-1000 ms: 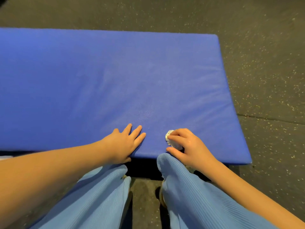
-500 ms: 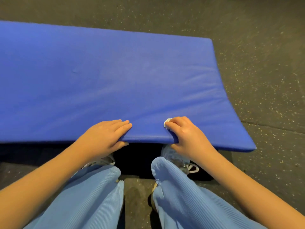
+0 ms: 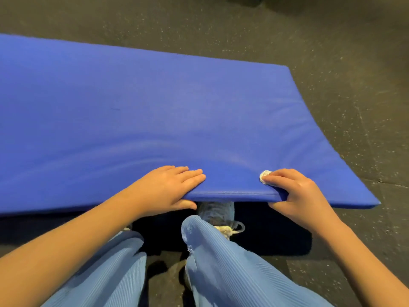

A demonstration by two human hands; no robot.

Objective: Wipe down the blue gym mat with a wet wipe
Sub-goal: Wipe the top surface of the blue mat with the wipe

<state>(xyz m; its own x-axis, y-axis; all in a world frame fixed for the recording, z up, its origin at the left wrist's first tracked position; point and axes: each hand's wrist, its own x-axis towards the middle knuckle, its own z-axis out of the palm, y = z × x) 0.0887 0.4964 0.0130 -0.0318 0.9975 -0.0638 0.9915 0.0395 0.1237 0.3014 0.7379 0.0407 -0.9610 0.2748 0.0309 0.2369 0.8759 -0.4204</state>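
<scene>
Floor: dark speckled rubber gym floor (image 3: 332, 63), and my shoe (image 3: 215, 210) is poking out under the raised edge.
Mat: the blue gym mat (image 3: 155, 107) is lying out in front of me, with its near edge sitting up off the floor.
Left grip: my left grip (image 3: 163, 189) is pinching that edge, fingers flat on top and thumb underneath.
Right grip: my right grip (image 3: 298, 196) is clamping the same edge, with the wet wipe (image 3: 265, 175) balled under my fingertips.
Tip: I'm guessing lifting evenly is stopping any twisting. I'm also thinking about opening the wipe out flat for real wiping.
</scene>
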